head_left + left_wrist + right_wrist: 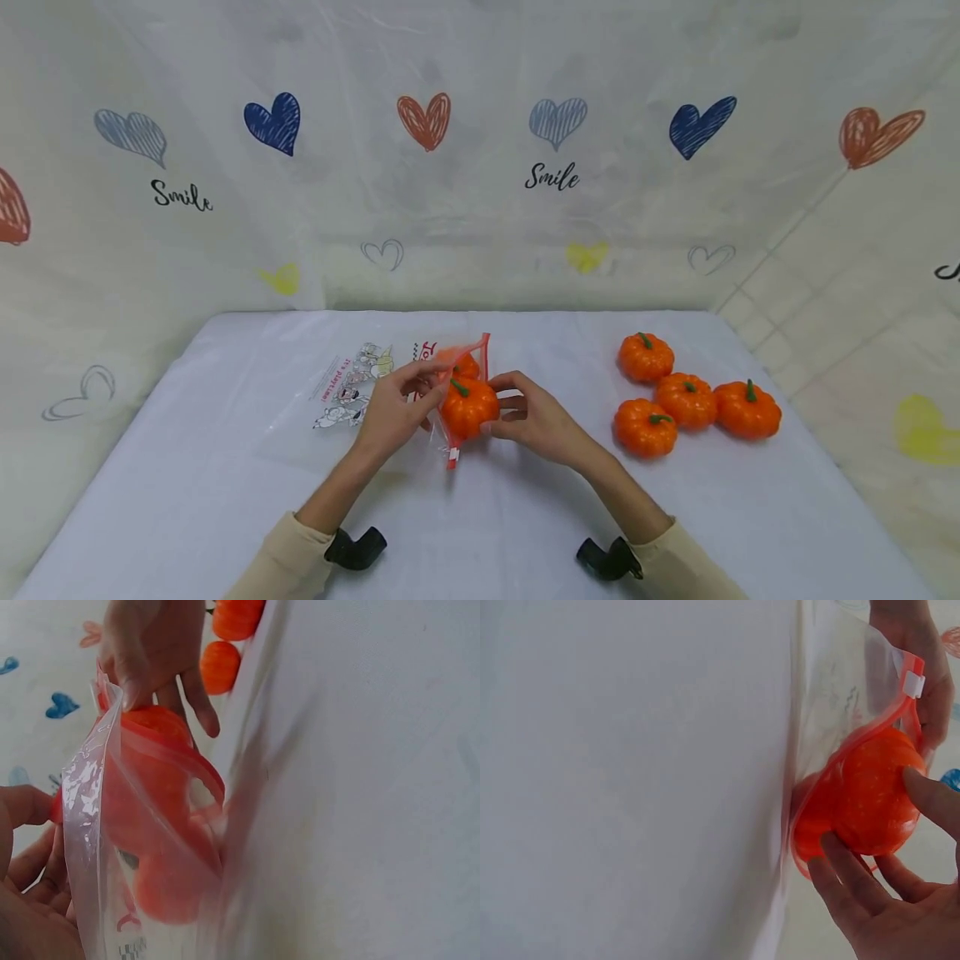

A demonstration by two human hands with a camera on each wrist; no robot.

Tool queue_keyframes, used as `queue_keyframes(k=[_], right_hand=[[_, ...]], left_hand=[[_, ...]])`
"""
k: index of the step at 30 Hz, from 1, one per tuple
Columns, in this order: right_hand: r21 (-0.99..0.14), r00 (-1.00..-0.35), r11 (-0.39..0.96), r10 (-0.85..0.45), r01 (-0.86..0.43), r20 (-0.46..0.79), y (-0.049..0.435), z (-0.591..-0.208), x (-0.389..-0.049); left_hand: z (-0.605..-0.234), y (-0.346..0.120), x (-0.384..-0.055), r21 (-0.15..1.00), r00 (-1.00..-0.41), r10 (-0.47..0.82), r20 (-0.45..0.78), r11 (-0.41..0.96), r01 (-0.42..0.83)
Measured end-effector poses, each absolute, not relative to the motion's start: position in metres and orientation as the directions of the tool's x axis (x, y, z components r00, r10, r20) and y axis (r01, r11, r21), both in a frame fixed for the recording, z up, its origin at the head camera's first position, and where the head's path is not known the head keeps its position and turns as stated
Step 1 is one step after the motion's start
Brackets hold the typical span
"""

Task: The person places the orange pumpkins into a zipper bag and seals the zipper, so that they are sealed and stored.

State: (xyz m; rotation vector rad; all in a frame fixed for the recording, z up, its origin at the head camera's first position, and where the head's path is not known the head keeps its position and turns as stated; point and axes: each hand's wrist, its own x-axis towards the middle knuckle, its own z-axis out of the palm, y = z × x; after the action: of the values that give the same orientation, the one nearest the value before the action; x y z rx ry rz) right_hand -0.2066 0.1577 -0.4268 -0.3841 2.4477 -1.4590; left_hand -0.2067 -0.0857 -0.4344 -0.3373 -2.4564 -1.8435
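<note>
A clear zip bag (351, 392) with cartoon print and a red zip edge lies to the left, its mouth open toward the right. My left hand (396, 406) pinches the rim of that mouth, as the left wrist view also shows. Between the thumb and fingers of my right hand (542, 421) is a small orange toy pumpkin (470, 410) with a green stem, at the bag's mouth and partly inside. Another orange pumpkin (467, 367) sits behind it, within the bag. A white slider (913, 684) shows on the zip edge in the right wrist view.
Several more orange pumpkins (686, 402) stand grouped on the right of the white-covered table (480, 533). A pale curtain (480, 192) printed with hearts hangs behind. Black devices (356, 550) are on both wrists.
</note>
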Motion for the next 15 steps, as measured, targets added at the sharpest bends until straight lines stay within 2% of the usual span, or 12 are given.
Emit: queue_keyframes(k=[4, 15], right_hand=[[-0.883, -0.929, 0.462, -0.358, -0.085, -0.098, 0.1558, -0.4268, -0.2067], [-0.846, -0.925, 0.506, -0.376, -0.168, -0.042, 0.1544, -0.4268, -0.2078]], left_hand=[[-0.4338, -0.0869, -0.2072, 0.945, -0.976, 0.140, 0.164, 0.262, 0.197], [-0.4309, -0.0854, -0.2063, 0.949, -0.977, 0.134, 0.165, 0.248, 0.194]])
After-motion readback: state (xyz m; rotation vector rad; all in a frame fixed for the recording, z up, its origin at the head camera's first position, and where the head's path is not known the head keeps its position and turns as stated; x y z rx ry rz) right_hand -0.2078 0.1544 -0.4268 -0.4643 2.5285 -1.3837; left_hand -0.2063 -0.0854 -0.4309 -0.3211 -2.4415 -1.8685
